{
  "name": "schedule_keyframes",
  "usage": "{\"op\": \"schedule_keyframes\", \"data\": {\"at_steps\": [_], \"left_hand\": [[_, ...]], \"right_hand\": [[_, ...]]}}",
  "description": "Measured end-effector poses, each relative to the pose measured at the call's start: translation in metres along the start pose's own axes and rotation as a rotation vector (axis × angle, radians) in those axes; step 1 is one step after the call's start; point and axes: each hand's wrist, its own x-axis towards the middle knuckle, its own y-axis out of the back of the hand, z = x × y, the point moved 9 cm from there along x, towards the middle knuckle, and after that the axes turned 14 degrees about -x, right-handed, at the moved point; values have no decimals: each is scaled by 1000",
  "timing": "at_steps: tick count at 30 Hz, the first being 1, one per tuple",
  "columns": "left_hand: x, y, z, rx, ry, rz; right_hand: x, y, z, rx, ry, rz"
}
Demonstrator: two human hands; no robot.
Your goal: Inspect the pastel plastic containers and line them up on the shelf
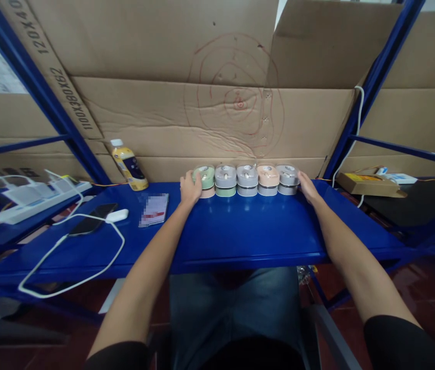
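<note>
Several small rounded cases stand side by side in a row, stacked two high, toward the back of the blue shelf (256, 226). A green case (204, 177) tops the left end, over a peach one. Grey cases (247, 176) and a peach case (267, 176) follow, with a grey case (287, 176) on top at the right end. My left hand (191, 188) is against the left end, its fingers around the green case's side. My right hand (307, 187) lies along the right end's side, fingers stretched out.
A yellow drink bottle (130, 165) and a phone (154, 209) are left of my left arm. Farther left lie a dark phone (93, 219), white cables and a power strip (42, 203). An open carton (369, 184) sits beyond the right post.
</note>
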Motion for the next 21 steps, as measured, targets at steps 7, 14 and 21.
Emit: {"op": "schedule_keyframes", "data": {"at_steps": [7, 14, 21], "left_hand": [[21, 45, -26, 42, -25, 71], [25, 60, -40, 26, 7, 107], [24, 59, -45, -10, 35, 122]], "right_hand": [[-27, -43, -43, 118, 20, -208], [-45, -52, -83, -270, 53, -63], [-54, -54, -115, -447, 145, 124]]}}
